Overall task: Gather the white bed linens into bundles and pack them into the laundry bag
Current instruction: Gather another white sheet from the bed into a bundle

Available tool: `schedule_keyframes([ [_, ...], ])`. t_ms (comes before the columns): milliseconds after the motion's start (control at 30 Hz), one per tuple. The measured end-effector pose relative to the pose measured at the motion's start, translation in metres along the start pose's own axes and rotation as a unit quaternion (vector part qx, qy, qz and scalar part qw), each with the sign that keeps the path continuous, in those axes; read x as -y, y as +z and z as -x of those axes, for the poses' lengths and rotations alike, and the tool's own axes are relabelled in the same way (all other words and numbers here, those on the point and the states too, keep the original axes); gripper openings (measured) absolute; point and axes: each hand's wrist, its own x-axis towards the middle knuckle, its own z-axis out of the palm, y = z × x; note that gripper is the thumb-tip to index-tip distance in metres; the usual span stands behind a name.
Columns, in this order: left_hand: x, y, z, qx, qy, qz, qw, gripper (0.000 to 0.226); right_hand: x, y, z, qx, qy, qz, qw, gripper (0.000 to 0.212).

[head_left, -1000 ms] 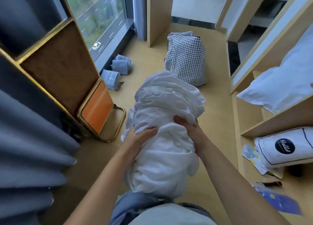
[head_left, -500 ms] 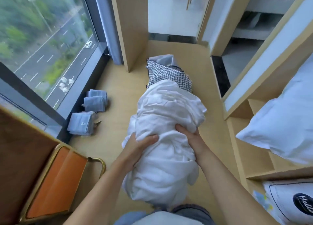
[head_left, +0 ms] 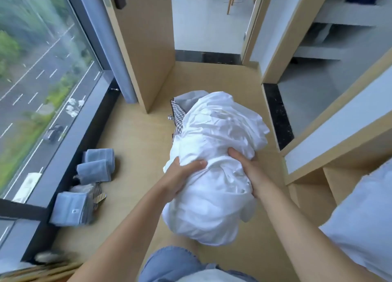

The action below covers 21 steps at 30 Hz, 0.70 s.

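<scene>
- Bundle of white bed linen (head_left: 214, 146): crumpled into one tall roll and held in the air in front of the person, above the wooden floor (head_left: 135, 146).
- Left hand (head_left: 180, 176): grips the bundle on its left side at about mid-height. The thumb lies across the front of the cloth, and the fingers curl behind it, out of view.
- Right hand (head_left: 244, 167): grips the bundle on its right side, level with the left hand. The fingers are pressed into the folds.
- Laundry bag (head_left: 177, 115): houndstooth fabric with a grey lining, standing on the floor directly behind the bundle. Only its left edge and part of its top rim show; the linen hides the rest.
- Bundle and bag: the upper end of the bundle overlaps the bag's mouth in view. Whether they touch cannot be told.
- Folded blue towels (head_left: 95, 167): lie on the floor along the window (head_left: 38, 86), well to the left of the bundle.
- Wooden partition (head_left: 148, 54): stands upright beyond the bag, left of the doorway.
- White pillow (head_left: 360, 218): lies at the right edge, near the right forearm.
- Blue trouser leg (head_left: 169, 262): shows at bottom centre, below the bundle.
</scene>
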Motion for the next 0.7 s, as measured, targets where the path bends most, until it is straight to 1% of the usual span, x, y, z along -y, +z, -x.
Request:
schedule_keyframes([
  [67,-0.021,-0.003,-0.053,0.022,-0.028,-0.009,0.999,0.086,0.020,-0.003,-0.041,-0.020,-0.009,-0.009,1.000,0.074],
  [100,-0.031,-0.004,-0.077,0.038,-0.037,-0.009,0.999,0.086,0.030,-0.003,-0.059,-0.031,-0.008,-0.007,0.999,0.068],
  [133,-0.043,-0.004,-0.101,0.051,-0.043,-0.008,0.998,0.084,0.041,-0.003,-0.077,-0.039,-0.006,-0.004,0.999,0.066],
  [267,-0.094,0.005,-0.192,0.077,-0.051,-0.020,0.996,0.079,0.084,-0.011,-0.157,-0.063,-0.007,-0.007,0.998,0.069],
  [367,-0.122,0.011,-0.255,0.088,-0.061,-0.032,0.994,0.056,0.111,-0.022,-0.216,-0.064,-0.008,-0.001,0.998,0.087],
  [400,-0.130,0.012,-0.274,0.087,-0.065,-0.032,0.994,0.052,0.120,-0.024,-0.234,-0.059,-0.012,0.010,0.998,0.089],
  [433,-0.135,0.012,-0.295,0.082,-0.067,-0.029,0.994,0.054,0.128,-0.026,-0.253,-0.049,-0.015,0.020,0.999,0.087],
  [500,-0.140,0.014,-0.335,0.068,-0.069,-0.020,0.995,0.070,0.141,-0.031,-0.293,-0.034,-0.007,0.023,0.999,0.076],
  [567,-0.143,0.016,-0.375,0.047,-0.081,-0.022,0.995,0.091,0.150,-0.038,-0.332,-0.049,-0.001,0.020,0.999,0.062],
  [600,-0.143,0.016,-0.394,0.037,-0.089,-0.023,0.995,0.100,0.154,-0.041,-0.350,-0.052,0.001,0.030,0.998,0.066],
  [667,-0.140,0.014,-0.436,0.023,-0.097,-0.030,0.995,0.115,0.162,-0.046,-0.388,-0.059,0.017,0.059,0.996,0.095],
  [700,-0.138,0.012,-0.455,0.021,-0.098,-0.037,0.994,0.117,0.164,-0.047,-0.406,-0.064,0.026,0.068,0.995,0.103],
])
